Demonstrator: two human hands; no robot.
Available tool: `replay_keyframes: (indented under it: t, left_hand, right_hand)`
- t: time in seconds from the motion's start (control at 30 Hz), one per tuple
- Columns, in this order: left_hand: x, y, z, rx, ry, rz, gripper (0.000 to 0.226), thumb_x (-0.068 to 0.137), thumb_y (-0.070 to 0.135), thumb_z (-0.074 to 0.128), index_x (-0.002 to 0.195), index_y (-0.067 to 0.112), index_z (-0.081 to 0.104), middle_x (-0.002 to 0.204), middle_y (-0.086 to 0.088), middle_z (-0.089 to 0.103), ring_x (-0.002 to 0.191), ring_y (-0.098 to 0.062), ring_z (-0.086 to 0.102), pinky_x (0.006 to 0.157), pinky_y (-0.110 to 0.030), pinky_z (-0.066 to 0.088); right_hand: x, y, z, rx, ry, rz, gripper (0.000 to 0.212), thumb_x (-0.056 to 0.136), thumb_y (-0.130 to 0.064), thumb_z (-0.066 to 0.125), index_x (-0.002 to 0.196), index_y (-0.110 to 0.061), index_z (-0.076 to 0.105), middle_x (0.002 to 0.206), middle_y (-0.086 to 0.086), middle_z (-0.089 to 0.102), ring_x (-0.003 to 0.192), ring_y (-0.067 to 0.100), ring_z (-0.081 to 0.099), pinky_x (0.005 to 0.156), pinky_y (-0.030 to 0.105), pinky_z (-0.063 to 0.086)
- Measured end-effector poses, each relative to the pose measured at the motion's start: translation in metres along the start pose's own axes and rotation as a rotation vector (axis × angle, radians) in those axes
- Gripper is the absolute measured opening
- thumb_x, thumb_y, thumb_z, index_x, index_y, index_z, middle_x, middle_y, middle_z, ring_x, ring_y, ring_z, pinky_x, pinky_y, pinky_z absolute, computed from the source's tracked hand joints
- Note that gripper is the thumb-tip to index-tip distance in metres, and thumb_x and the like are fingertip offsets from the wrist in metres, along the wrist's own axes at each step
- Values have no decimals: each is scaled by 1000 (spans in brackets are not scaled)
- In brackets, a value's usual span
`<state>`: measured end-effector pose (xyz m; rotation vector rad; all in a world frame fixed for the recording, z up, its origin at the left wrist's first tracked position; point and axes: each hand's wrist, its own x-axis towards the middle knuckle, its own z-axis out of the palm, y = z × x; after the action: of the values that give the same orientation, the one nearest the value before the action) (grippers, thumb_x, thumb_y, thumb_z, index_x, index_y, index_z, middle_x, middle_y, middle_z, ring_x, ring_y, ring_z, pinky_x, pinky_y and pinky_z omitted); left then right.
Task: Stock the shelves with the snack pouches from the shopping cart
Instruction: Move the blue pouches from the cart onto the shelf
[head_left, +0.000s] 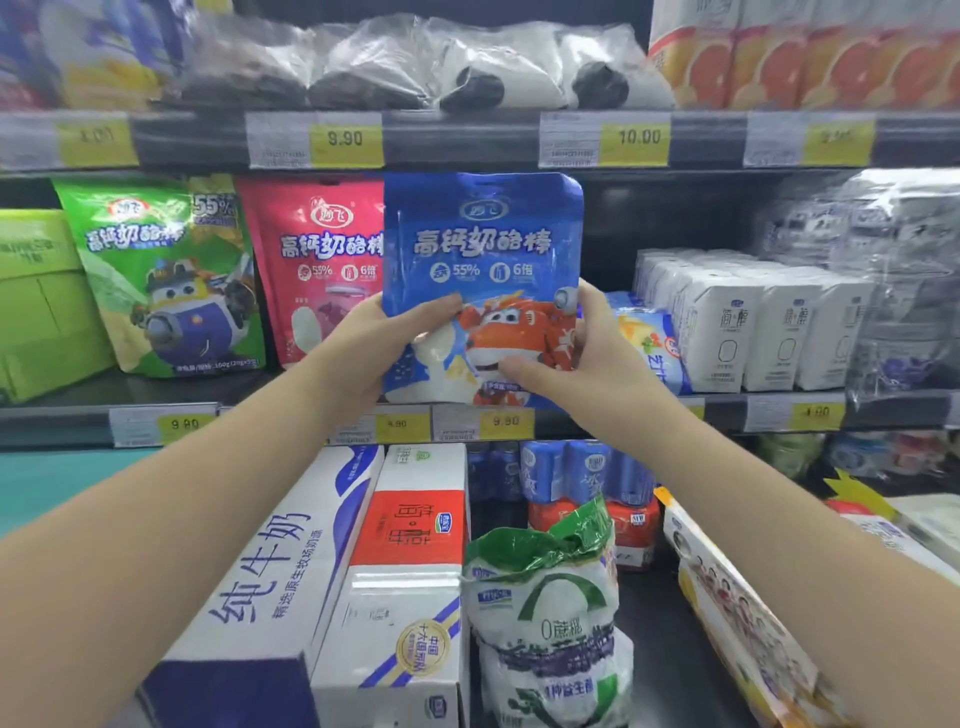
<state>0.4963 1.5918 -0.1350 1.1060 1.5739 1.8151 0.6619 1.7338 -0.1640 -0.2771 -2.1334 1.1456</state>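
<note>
A blue snack pouch (483, 244) with an orange cartoon plane stands upright at the front of the middle shelf (291, 415). My left hand (374, 348) grips its lower left edge, thumb across the front. My right hand (587, 343) holds its lower right edge, thumb on the front near the bottom. A red pouch (317, 270) of the same kind stands just left of it, partly covered, and a green pouch (171, 270) stands further left. The shopping cart is out of view.
White milk cartons (753, 327) fill the shelf to the right, with a blue packet (649, 338) beside my right hand. A dark gap lies behind the blue pouch. Milk boxes (405, 571), a green-topped bag (545, 597) and cans (587, 467) sit below. Plastic-wrapped packs (415, 62) line the top shelf.
</note>
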Motion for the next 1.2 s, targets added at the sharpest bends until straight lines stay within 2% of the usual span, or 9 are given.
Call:
replay_keyframes:
  t: [0.1,0.23,0.3,0.37,0.47,0.57,0.83,1.0,1.2]
  left_hand:
    - [20,2,8,38,64,35,25,91,22,73,115,18,66,107,-4,78,92,-22,76,78,-37,62]
    - [34,-12,9,322,202,139,51,79,40,83,122,23,62,107,8,76,96,-11,74,92,-41,59]
    - [27,-21,10,513,324,248,70,78,47,82,135,23,48,109,11,71,97,-5,71,90,-36,59]
    - [14,-28,8,672,405,398,91,82,47,79,152,24,24,123,6,60,110,-11,63,93,-36,56]
    - [-4,-36,4,893,333,498,107,83,41,79,159,35,3,138,-2,45,115,-21,56,94,-43,53]
    - [-1,-39,12,1097,289,412,105,88,44,72,160,35,-4,123,-3,40,94,-23,54,82,-42,52]
    - [43,-40,37,1271,314,187,105,92,50,65,159,31,-13,138,-17,31,86,-36,62,80,-47,56]
    - [60,-44,46,1436,408,98,106,95,40,66,159,23,-16,136,-16,32,71,-30,53,62,-37,42]
    - [73,-52,48,1537,504,92,111,90,33,74,160,17,-11,129,-14,38,67,-21,44,61,-34,41]
  right_hand:
    - [14,4,-8,-53,67,-38,80,83,-29,83,142,-36,30,122,-14,64,98,-4,69,72,9,53]
    - [23,13,-11,-180,102,-31,102,81,-25,85,156,-26,17,125,-17,56,94,-17,61,69,0,46]
    - [20,12,-9,-291,157,-29,121,79,-26,87,161,-24,-1,132,-12,55,102,-8,57,80,4,43]
    - [15,9,-8,-386,225,-56,130,78,-29,88,160,-30,-13,135,-5,52,113,8,55,89,21,44]
    - [12,5,-7,-668,232,-105,126,80,-44,84,159,-39,-13,121,-2,43,93,14,52,66,28,40]
    - [19,4,-5,-854,222,-87,120,81,-56,77,160,-37,-10,122,5,43,88,23,54,69,35,44]
    - [57,24,-8,-1033,283,7,124,75,-70,73,162,-30,-6,126,13,49,121,34,53,112,54,36]
    - [77,32,-5,-1075,266,44,127,73,-74,72,162,-29,-6,131,17,49,126,36,49,117,56,29]
    - [87,28,0,-1040,243,98,126,76,-68,75,162,-29,-9,138,18,45,134,36,45,122,58,17]
